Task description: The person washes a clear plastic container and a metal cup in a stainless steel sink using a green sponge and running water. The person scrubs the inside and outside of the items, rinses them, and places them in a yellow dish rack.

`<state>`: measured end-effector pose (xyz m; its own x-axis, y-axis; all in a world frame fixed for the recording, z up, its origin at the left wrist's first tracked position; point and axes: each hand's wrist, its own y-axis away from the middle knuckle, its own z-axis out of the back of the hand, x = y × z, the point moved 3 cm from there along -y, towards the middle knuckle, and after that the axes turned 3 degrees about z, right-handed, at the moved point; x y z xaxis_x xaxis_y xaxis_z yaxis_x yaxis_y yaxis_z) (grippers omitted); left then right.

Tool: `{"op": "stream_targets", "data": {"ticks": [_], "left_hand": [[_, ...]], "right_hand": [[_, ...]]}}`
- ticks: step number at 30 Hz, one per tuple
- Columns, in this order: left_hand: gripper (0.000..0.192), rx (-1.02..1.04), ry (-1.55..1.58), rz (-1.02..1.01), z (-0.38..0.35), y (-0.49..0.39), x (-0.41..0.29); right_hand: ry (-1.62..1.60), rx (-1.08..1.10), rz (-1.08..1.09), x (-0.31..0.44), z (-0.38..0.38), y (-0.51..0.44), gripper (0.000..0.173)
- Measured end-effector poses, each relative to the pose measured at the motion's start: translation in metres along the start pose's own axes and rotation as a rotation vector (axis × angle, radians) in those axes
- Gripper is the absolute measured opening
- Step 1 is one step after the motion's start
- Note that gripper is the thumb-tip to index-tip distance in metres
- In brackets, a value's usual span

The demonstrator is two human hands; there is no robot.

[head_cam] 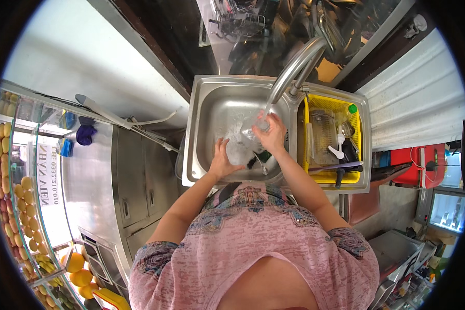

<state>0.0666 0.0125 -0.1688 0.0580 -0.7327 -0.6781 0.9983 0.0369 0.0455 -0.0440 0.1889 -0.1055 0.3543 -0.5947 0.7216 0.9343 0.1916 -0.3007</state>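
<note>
Water runs from the curved steel faucet (294,64) into the stainless steel sink basin (217,112). Under the stream, my right hand (272,133) grips a clear, see-through container (252,130), perhaps a cup or jar; its outline is blurred by water. My left hand (224,161) hovers over the lower left of the basin with fingers spread, holding nothing. Between the hands, near the basin's front, lie a dark green scrubbing pad (264,156) and a metal utensil (262,164), partly covered by my right wrist.
Right of the basin, a yellow plastic basket (333,178) holds a clear measuring pitcher (323,135), a white pump top (338,149) and a purple-handled utensil (335,166). A steel counter (87,170) with cloths and a glass fruit case (23,186) stand left. Parked motorbikes (271,35) show beyond the sink.
</note>
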Motion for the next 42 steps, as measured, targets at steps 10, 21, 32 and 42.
{"op": "stream_targets", "data": {"ticks": [10, 21, 32, 42], "left_hand": [[0.116, 0.031, 0.058, 0.050, 0.003, -0.001, 0.000], [0.116, -0.002, 0.054, 0.038, 0.001, -0.004, -0.002], [0.117, -0.018, 0.076, 0.074, 0.000, -0.004, 0.005], [0.118, 0.159, 0.528, 0.323, -0.027, -0.007, 0.030]], "right_hand": [[-0.262, -0.001, 0.083, 0.007, 0.010, -0.006, 0.030], [-0.358, 0.036, -0.002, -0.017, 0.008, -0.025, 0.035], [-0.675, 0.237, -0.292, -0.002, 0.018, -0.022, 0.027], [-0.321, 0.037, 0.105, 0.016, 0.021, -0.023, 0.033]]}}
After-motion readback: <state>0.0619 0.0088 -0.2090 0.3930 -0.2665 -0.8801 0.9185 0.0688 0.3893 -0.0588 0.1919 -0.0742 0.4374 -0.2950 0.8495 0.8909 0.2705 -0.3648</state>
